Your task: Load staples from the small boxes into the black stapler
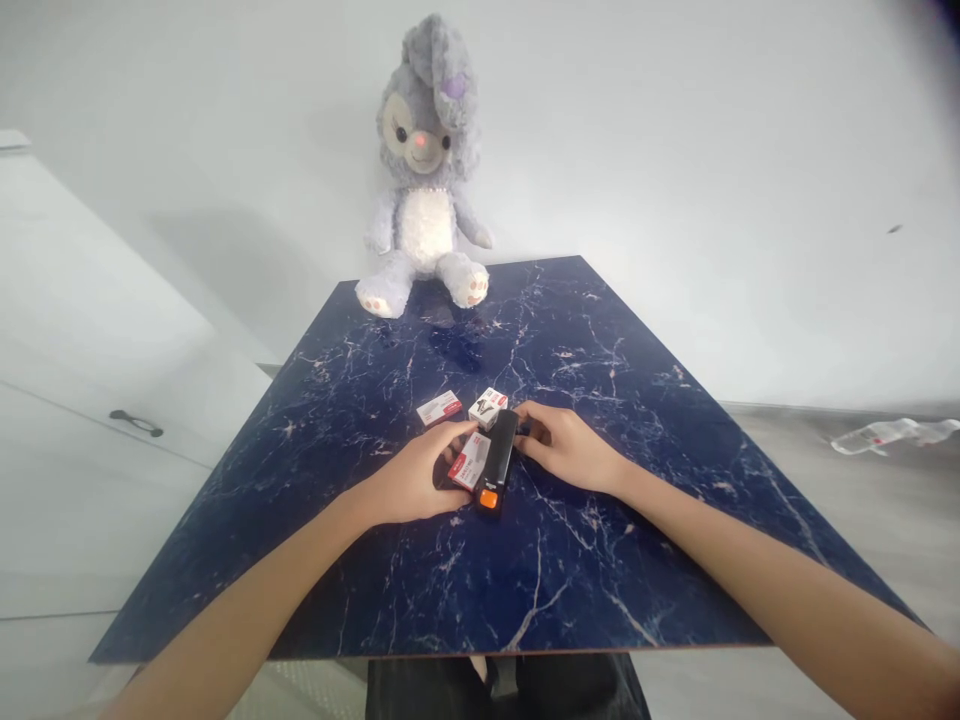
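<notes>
My left hand is curled round a small red and white box, thumb at its near end and fingers at its far end. Right against that box lies a black stapler with an orange patch at its near end. My right hand rests at the stapler's right side, its fingers bent and the thumb apart from the index finger; whether the fingertips touch the stapler is hard to see. Just beyond are a white box with a dark picture and a flat red and white box.
A grey plush rabbit sits at the far edge of the dark blue marbled table, against the wall. To the left stands a white cabinet with a dark handle. Clear plastic packaging lies on the floor at right.
</notes>
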Demonstrator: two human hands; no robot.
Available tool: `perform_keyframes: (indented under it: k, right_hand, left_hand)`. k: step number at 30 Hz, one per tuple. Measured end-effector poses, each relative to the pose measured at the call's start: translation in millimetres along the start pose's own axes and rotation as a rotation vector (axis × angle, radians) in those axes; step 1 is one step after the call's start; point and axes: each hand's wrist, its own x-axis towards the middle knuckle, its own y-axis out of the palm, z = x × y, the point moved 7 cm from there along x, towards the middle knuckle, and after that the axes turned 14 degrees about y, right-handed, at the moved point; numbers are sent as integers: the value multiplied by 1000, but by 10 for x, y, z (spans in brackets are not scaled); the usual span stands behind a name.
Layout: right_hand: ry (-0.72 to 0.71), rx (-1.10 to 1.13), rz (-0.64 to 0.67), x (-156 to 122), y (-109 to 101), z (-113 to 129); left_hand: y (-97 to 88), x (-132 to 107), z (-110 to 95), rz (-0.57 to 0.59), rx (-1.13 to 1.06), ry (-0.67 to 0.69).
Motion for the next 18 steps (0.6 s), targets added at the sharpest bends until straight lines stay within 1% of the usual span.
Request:
perform_keyframes:
  k: [3,7,10,12,14,16,17,18]
  right_hand:
    - [7,-6,3,5,1,-3]
    - [14,-5,6,9,7,-16]
    - [9,-3,6,2,6,-6]
    - [13,6,15,-4,4,-1]
    - [25,26,32,-5,0,-4]
    - [45,56,59,0,-2,-20]
    - [58,73,78,5,0,-34]
    - [73,91,96,12,3,-50]
  left_hand:
    - [23,10,-8,2,-15,18]
    - [69,24,-38,-8,41,56]
    - [47,5,-88,-16,126,151]
    - [-28,-16,-94,-37,196,230]
    - [-175,-30,-26,-127,295,249]
    - [-343,-40,109,-252,437,185]
    - [-392,-38,182,-279,504,141]
    - [-409,-30,245,-275,546,106]
